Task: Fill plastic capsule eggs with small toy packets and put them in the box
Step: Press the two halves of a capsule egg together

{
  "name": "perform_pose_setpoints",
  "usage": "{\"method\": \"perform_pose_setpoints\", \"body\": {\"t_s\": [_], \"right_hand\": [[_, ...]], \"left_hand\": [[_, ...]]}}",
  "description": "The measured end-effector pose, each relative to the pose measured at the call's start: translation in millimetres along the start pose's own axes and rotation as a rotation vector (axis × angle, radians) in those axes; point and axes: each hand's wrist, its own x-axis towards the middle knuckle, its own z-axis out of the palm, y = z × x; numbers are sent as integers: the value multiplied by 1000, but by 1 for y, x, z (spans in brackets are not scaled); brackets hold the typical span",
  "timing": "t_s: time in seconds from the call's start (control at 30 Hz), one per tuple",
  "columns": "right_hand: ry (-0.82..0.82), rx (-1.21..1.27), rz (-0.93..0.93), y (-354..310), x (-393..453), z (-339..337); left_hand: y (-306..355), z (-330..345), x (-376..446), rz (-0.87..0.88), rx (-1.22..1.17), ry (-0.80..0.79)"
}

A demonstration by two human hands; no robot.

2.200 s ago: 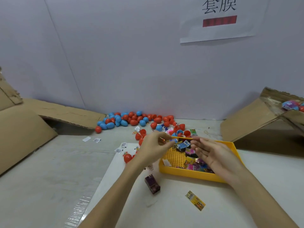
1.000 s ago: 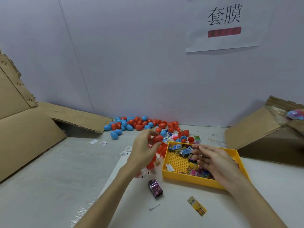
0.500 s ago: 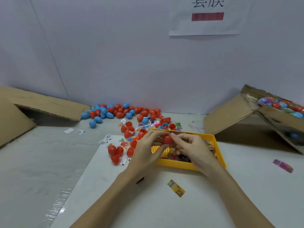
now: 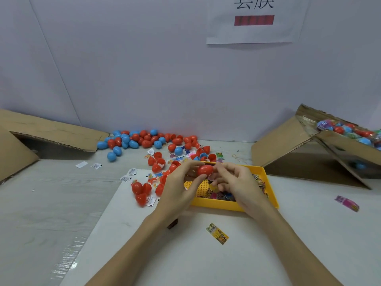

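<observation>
2 hands, left hand (image 4: 177, 188) and right hand (image 4: 237, 182), grip 1 red egg (image 4: 204, 170), seemingly closed.

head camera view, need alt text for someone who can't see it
Both hands, left hand and right hand, hold a red plastic capsule egg above a yellow plastic tray of toy packets. Loose red and blue eggs lie behind; a cardboard box sits right.

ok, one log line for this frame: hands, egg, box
left hand: holds red egg | right hand: holds same egg | over yellow tray | box: egg not in yet
</observation>
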Motion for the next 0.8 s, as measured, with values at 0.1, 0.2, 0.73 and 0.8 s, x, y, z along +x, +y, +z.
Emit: {"method": "perform_pose_setpoints", "body": {"t_s": [0.1,0.2,0.73,0.8], "right_hand": [[160,94,-23,-3,3,-6],[296,32,-55,-4,4,-20],[223,-935,22,-1,-4,-33],[250,-857,16,-3,-5,-34]], "left_hand": [[-1,-1,0,-86,-39,34],[-3,-1,1,-150,-43,33],[-1,-2,0,-181,9,-10],[0,-3,0,-179,7,-12]]}}
